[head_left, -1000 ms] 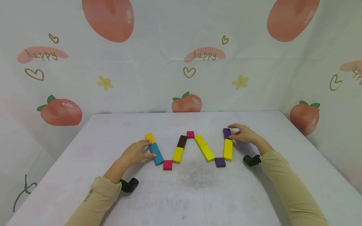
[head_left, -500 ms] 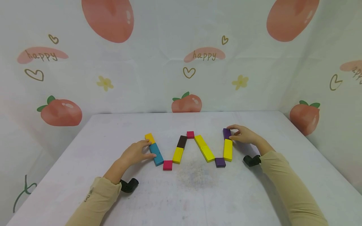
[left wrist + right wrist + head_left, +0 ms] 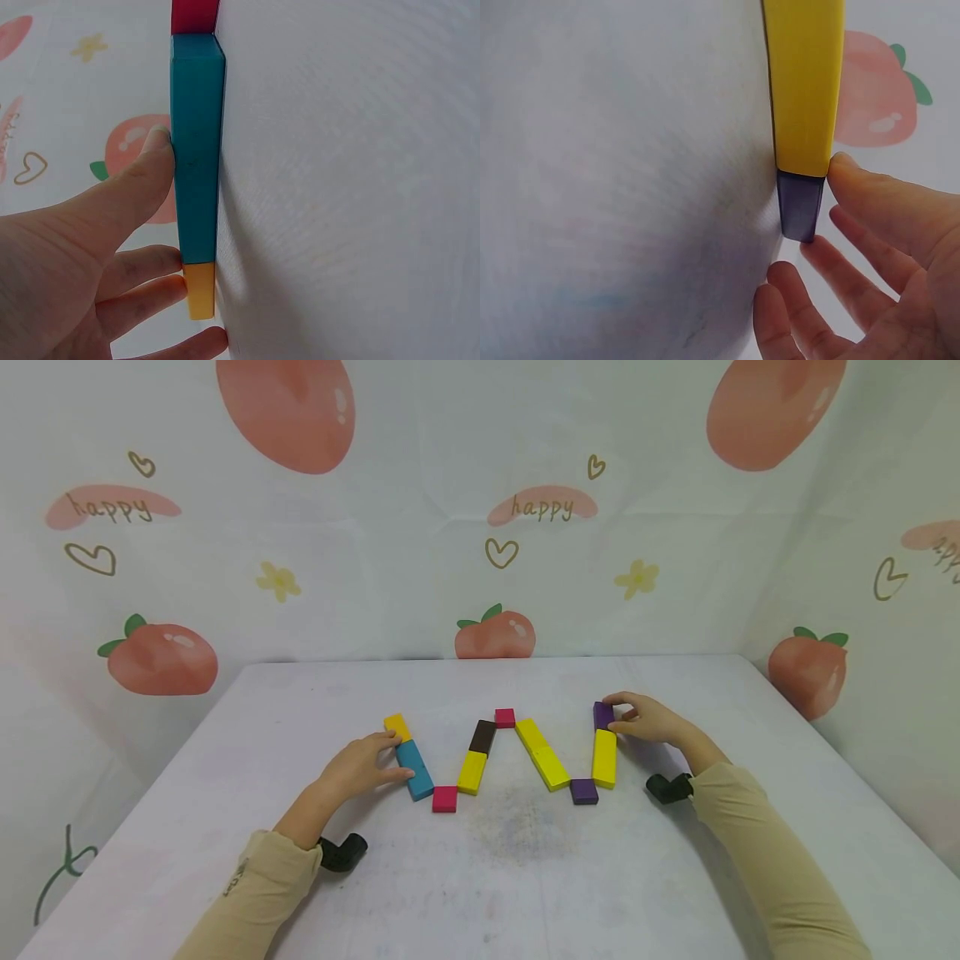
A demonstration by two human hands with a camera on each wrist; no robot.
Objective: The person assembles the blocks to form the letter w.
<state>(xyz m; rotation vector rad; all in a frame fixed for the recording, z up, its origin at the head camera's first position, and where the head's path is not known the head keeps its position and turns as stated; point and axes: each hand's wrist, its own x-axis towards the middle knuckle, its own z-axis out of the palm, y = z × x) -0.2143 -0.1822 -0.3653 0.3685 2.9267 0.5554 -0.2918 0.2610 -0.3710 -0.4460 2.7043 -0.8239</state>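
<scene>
My left hand (image 3: 356,766) lies along the left end of a zigzag row of flat blocks. Its thumb presses the side of the blue block (image 3: 199,150), and its fingertips touch the orange-yellow block (image 3: 199,292) behind. At the right end, my right hand (image 3: 648,718) pinches the purple block (image 3: 603,716), index finger at its far end and thumb near the joint. That block stands end to end with a yellow block (image 3: 804,90). In the right wrist view, the other fingers spread loosely past the purple block (image 3: 801,208).
Between the hands the row continues with a red block (image 3: 445,799), a yellow block (image 3: 472,772), a dark brown block (image 3: 483,737), another red block (image 3: 505,717), two yellow blocks and a small purple block (image 3: 584,791). All lie on a white table (image 3: 495,893) before a printed cloth (image 3: 405,560).
The far purple block has shifted slightly right, more in line with the yellow block, as my right hand moved a little with it. My left hand has stayed in place.
</scene>
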